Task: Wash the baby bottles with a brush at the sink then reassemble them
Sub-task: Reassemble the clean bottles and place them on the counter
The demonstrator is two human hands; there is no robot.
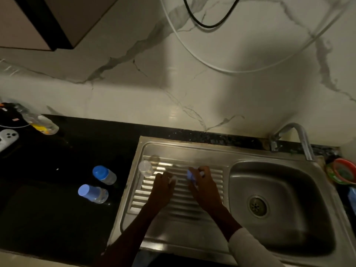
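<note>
At frame centre, on the ribbed drainboard [179, 191], the right hand [204, 186] pinches a small blue bottle part [190, 175]; the left hand's [162, 187] grip is unclear; capped bottles [105, 175] wait lower left on the counter [57, 209]; a wet part could slip

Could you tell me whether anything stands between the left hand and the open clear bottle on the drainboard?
Nothing visible does. The clear bottle stands at the far left of the ribbed drainboard, just beyond and left of the left hand, with only bare steel between them. The right hand, holding a blue part, is off to the other side.
</note>
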